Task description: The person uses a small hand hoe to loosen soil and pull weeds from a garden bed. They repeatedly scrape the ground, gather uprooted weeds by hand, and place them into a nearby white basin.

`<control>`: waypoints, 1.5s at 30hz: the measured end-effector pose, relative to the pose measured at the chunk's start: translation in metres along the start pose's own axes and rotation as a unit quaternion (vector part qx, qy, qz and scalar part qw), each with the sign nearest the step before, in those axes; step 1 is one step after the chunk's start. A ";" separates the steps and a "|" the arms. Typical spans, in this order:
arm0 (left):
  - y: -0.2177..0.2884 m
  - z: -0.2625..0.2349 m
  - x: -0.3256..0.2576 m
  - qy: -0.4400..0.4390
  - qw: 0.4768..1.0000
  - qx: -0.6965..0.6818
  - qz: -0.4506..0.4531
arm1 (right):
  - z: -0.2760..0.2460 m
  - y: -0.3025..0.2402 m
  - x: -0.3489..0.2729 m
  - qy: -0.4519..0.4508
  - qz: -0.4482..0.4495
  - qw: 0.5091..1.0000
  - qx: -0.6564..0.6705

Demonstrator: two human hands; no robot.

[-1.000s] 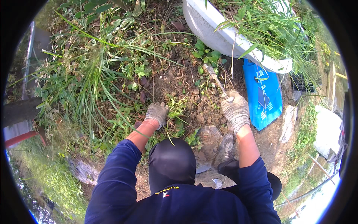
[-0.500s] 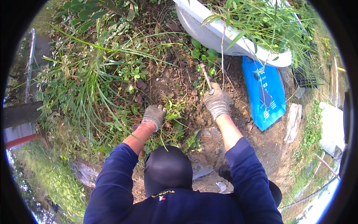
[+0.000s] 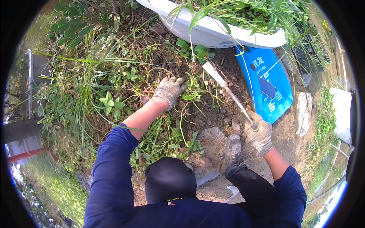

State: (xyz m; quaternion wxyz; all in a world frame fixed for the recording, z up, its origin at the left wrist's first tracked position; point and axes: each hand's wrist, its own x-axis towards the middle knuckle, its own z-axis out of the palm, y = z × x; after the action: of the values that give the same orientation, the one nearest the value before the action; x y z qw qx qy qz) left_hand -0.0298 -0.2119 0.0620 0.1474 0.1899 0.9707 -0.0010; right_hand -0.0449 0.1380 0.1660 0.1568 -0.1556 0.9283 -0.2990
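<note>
Left of the blue bag (image 3: 277, 78), weeds (image 3: 189, 96) were apparently being cleared by the half-curled left hand (image 3: 169, 90), its hold unclear, while a narrow-bladed digging tool (image 3: 217, 77) was gripped in the right hand (image 3: 259, 133), a firm pull seemingly being needed next.

Left hand (image 3: 170, 91) forward with bent fingers, right hand (image 3: 259, 133) closed in a fist.
The left forearm (image 3: 146, 114) slants forward and to the right, bare between the dark blue sleeve (image 3: 112, 157) and the wrist. The back of the left hand faces up and its fingers bend downward; whether they hold something cannot be told. The right forearm (image 3: 276, 162) is also bare and slants forward and to the left, with the elbow out at the side. The right fingers are curled firmly, as in a grip. The two hands are well apart, the right one nearer to the body. Both are covered by pale, soiled gloves (image 3: 263, 143).
</note>
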 end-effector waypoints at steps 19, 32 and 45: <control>0.004 0.005 0.201 -0.153 0.971 0.135 0.126 | 0.037 0.108 0.017 0.036 0.101 0.993 0.045; -0.059 0.032 0.152 -0.084 0.995 -0.060 -0.004 | 0.083 0.088 0.059 0.000 0.120 0.991 0.064; -0.034 -0.006 0.156 -0.061 0.986 -0.087 -0.130 | 0.101 0.053 0.116 0.032 0.029 0.996 0.076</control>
State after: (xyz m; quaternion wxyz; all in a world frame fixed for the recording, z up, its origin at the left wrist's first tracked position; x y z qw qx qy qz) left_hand -0.1818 -0.1858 0.0216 0.2210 0.0479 0.9727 0.0525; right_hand -0.1217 0.0836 0.0329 0.1467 -0.1066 0.9117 -0.3686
